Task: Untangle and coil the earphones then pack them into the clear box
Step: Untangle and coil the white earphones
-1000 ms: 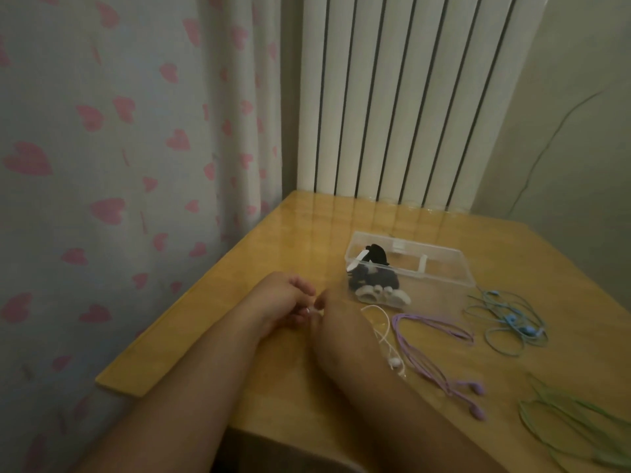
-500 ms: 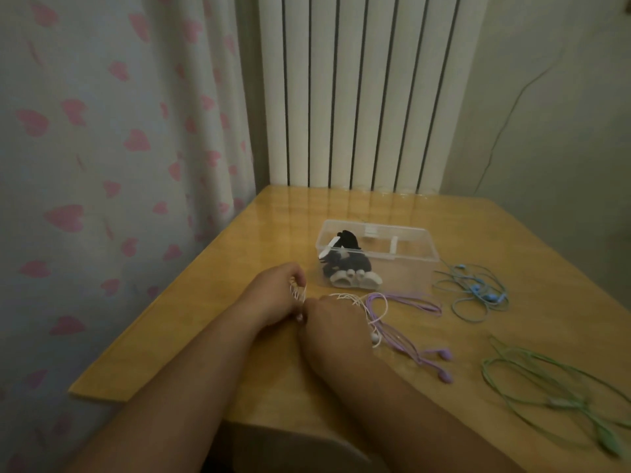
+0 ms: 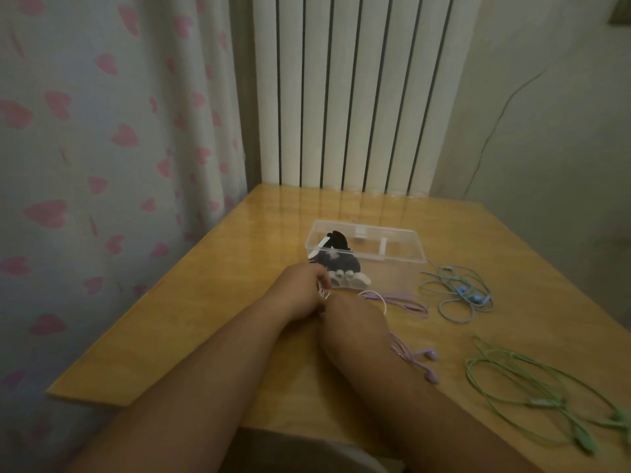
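Wooden table (image 3: 218, 322) first, with the clear box (image 3: 403, 264) at its far middle, already holding dark and white coiled earphones at its left end. Loose on the right: green earphones (image 3: 532, 387), blue earphones (image 3: 457, 291), purple earphones (image 3: 409, 356). Just before the box, left hand (image 3: 297, 295) closed around loops of the white earphones (image 3: 375, 297), right hand (image 3: 355, 319) pressed up against it, feeding cord; its finger positions hidden. Best kept: even loops, light tension, white cord lifted clear of the purple one under the right wrist to avoid a fresh snag.
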`<state>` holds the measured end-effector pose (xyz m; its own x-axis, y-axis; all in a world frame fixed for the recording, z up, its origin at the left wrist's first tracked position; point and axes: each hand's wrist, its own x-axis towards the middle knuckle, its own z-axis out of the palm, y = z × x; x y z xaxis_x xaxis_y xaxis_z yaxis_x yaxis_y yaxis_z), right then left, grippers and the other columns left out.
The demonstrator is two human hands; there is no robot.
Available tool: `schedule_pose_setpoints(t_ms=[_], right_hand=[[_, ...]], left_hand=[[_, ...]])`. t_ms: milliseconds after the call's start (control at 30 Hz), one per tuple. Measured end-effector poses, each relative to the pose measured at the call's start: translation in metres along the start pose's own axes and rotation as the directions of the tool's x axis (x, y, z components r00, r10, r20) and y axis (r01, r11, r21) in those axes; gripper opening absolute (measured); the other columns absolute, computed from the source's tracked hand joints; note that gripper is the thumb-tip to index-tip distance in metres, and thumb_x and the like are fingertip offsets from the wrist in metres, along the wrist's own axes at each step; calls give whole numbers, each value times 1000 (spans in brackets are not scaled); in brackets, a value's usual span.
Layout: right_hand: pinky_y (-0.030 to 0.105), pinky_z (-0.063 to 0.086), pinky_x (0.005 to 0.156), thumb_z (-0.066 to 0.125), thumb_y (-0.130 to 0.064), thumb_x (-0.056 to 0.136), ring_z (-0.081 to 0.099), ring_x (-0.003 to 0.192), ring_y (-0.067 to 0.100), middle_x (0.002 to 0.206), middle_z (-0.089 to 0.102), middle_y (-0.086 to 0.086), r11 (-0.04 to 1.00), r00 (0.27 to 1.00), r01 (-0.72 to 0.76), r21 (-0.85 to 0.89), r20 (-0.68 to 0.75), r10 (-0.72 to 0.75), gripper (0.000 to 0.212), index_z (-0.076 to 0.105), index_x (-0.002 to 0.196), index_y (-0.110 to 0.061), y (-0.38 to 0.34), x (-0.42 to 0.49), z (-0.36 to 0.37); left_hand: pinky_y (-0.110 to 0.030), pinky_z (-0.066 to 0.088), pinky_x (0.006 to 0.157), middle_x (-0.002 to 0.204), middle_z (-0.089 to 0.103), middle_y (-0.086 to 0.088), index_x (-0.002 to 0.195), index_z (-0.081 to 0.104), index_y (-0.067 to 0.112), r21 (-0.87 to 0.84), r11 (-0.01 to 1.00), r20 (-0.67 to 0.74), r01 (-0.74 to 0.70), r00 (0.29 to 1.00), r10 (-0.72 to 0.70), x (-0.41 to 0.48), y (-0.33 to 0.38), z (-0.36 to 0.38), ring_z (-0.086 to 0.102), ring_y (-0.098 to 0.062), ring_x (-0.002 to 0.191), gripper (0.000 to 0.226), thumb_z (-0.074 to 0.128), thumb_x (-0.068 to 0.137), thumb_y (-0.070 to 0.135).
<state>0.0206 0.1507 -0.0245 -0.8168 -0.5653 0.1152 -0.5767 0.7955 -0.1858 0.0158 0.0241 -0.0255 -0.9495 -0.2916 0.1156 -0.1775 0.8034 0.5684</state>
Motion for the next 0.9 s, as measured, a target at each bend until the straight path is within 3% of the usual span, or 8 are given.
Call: schedule_pose_setpoints(t_ms=[100,267,400,533,667,900], right_hand=[[37,49,82,45,-18,92,63,101,27,112,67,5,999,999,-10,38,-37,12,36,51,127,-21,5,-1,-2],[34,41,76,45,-23,92,61,93,24,100,67,1,999,994,11,-45,-108,-16,24,65,106,-25,13,-3,-7],[36,41,83,47,-25,89,56,100,28,109,61,4,994,987,21,-105,-158,-37,28,68,109,-26,15,-4,-8],[37,44,85,45,-19,92,60,98,25,104,66,3,999,997,20,-46,-77,-24,24,64,107,-21,16,-5,-11],[32,43,69,46,-17,92,63,94,24,103,66,3,1000,999,8,0,-37,-8,23,61,109,-21,18,-3,-12],[32,43,66,47,-17,87,64,86,24,94,67,4,1000,999,-2,-5,-48,1,23,66,100,-20,18,-4,-10]], left_hand=[[-26,41,59,83,58,8,85,58,26,-47,999,-34,0,999,-2,0,2,4,55,-15,78,23,70,71,12],[-30,48,67,85,66,4,82,58,25,-102,994,-86,28,996,-37,-1,-2,10,60,-14,78,24,77,68,19],[-26,43,73,94,64,4,88,68,23,-20,1000,-142,1,990,-4,-1,-1,12,58,-14,88,7,71,82,26],[-28,43,76,105,67,-1,100,75,21,100,995,-126,-11,992,23,-2,-2,13,59,-19,95,20,71,82,29],[-28,45,80,108,70,1,104,75,26,133,991,-86,-33,995,45,-1,-4,15,60,-18,99,21,68,84,30],[-31,44,83,108,62,0,93,75,22,238,956,-60,-173,980,192,-1,-5,14,56,-19,99,15,64,86,29]])
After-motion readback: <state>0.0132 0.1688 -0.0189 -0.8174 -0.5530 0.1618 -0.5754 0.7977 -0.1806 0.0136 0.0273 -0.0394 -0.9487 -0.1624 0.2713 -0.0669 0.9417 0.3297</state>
